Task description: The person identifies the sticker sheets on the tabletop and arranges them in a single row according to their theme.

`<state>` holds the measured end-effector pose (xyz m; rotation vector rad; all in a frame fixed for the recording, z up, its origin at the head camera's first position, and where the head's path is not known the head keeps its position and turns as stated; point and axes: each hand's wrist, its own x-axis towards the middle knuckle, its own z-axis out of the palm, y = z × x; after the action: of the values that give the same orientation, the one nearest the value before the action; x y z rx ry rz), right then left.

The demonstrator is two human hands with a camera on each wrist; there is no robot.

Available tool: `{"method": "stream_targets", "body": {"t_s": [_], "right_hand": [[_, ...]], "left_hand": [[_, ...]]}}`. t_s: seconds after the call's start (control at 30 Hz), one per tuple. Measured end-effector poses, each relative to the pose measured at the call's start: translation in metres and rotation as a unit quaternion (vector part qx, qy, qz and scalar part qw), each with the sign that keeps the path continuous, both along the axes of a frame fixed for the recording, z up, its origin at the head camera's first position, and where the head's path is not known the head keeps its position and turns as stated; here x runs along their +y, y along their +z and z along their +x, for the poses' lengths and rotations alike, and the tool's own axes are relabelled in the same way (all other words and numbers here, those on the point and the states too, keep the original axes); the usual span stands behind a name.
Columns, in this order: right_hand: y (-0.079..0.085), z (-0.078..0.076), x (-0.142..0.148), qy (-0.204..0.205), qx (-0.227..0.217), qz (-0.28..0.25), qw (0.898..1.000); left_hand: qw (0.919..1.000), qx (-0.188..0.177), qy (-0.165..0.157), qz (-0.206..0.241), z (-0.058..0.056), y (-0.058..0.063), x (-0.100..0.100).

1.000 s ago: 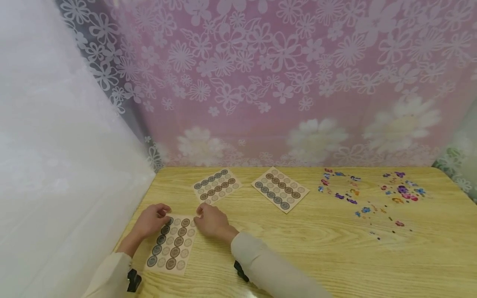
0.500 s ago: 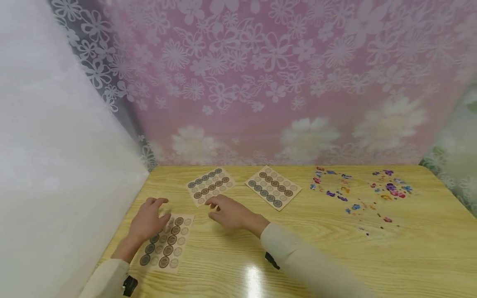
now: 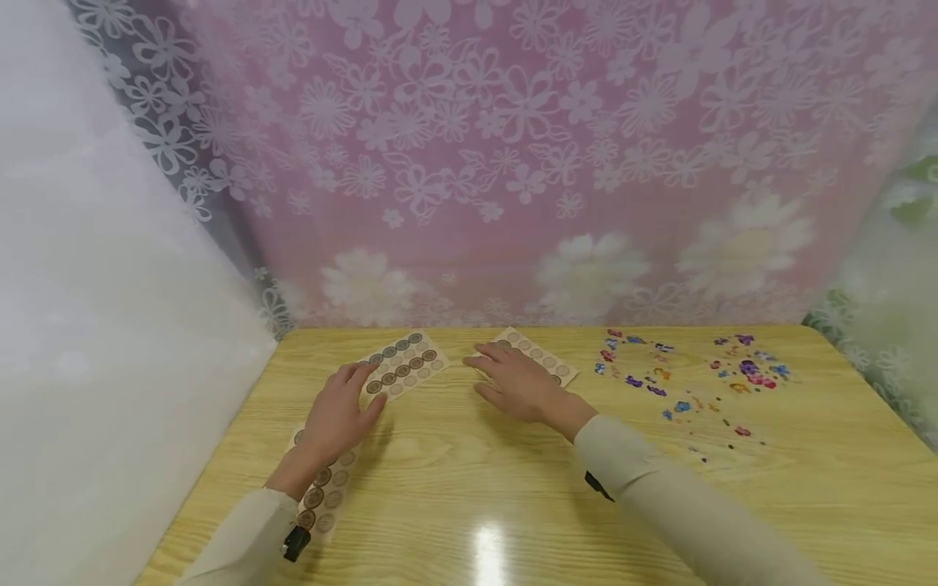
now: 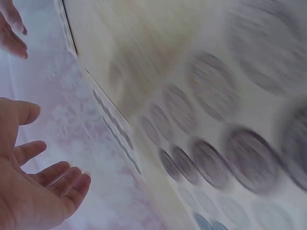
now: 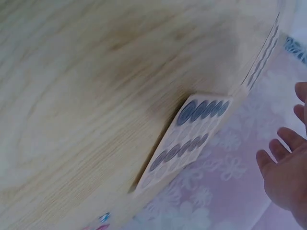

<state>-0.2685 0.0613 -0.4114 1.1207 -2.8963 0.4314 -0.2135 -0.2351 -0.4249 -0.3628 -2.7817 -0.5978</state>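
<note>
Low at the left of the head view, a tan sticker sheet (image 3: 322,492) lies flat by the desk's (image 3: 454,480) near-left edge, its rows of round brown and grey seals half hidden under the left forearm. Just above it the left hand (image 3: 339,413) is spread, fingers straight and relaxed, gripping nothing; its fingertips reach the near corner of a second sticker sheet (image 3: 403,366), which lies at a slant with dark and pale discs in neat rows. The left wrist view shows that palm open over blurred round seals.

At centre the right hand (image 3: 516,382) lies flat with fingers straight, released, over a third sticker sheet (image 3: 538,358), covering its nearer part; the right wrist view shows this thin card flat on the grained wood.

Right of centre, small coloured flower stickers (image 3: 681,378) are scattered loosely in two clusters on the glossy, pale wood desk. The lower middle and lower right of the desk are open. A pink floral curtain (image 3: 513,163) backs the far edge; white fabric (image 3: 110,325) closes the left side.
</note>
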Motion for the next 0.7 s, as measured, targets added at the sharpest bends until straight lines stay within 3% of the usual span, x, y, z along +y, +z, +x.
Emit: {"method": "stream_targets", "body": {"t_s": [0.2, 0.43, 0.7], "right_hand": [[-0.004, -0.014, 0.027, -0.042, 0.068, 0.03, 0.996], [-0.009, -0.023, 0.044, -0.094, 0.06, 0.032, 0.993], [-0.018, -0.04, 0.056, -0.118, 0.05, 0.052, 0.99]], "left_hand": [[0.9992, 0.024, -0.022, -0.023, -0.016, 0.0, 0.028], [0.9968, -0.009, -0.025, -0.075, -0.03, 0.002, 0.053], [0.9951, -0.036, -0.034, -0.086, -0.044, 0.0, 0.081]]}}
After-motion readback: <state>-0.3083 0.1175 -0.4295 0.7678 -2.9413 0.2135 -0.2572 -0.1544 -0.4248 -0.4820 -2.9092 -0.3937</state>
